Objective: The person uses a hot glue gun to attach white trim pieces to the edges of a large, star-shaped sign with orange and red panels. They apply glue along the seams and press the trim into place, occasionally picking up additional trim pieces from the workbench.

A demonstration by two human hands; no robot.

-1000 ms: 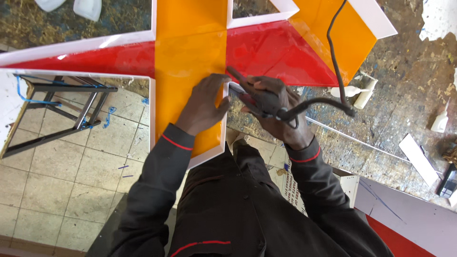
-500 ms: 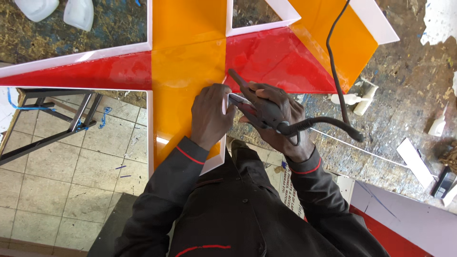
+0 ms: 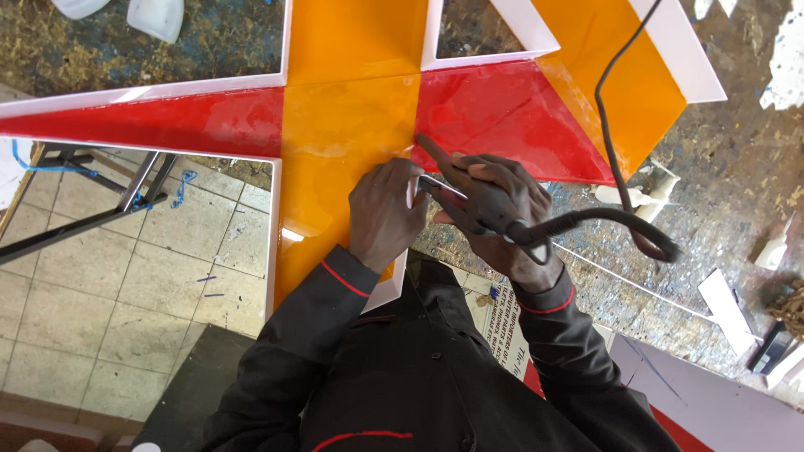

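Note:
A large sign piece with orange (image 3: pixel 352 134) and red (image 3: pixel 511 117) glossy panels and white raised edges lies in front of me. My left hand (image 3: pixel 383 213) presses flat on the orange panel beside its white edge strip. My right hand (image 3: pixel 494 209) grips a dark corded hand tool (image 3: pixel 456 188); its tip touches the seam where the orange and red panels meet. The tool's black cable (image 3: pixel 611 159) loops off to the right and up across the sign.
A stained worktop (image 3: pixel 720 209) with white offcuts lies to the right. A tiled floor (image 3: pixel 126 293) and a black metal frame (image 3: pixel 92 209) show at the left. White plastic containers (image 3: pixel 155 17) sit at the top left. A white and red board (image 3: pixel 712 402) is at the lower right.
The view has shifted so the sign sits lower in frame. My hands stay at the same seam, and the tool tip has edged slightly along it.

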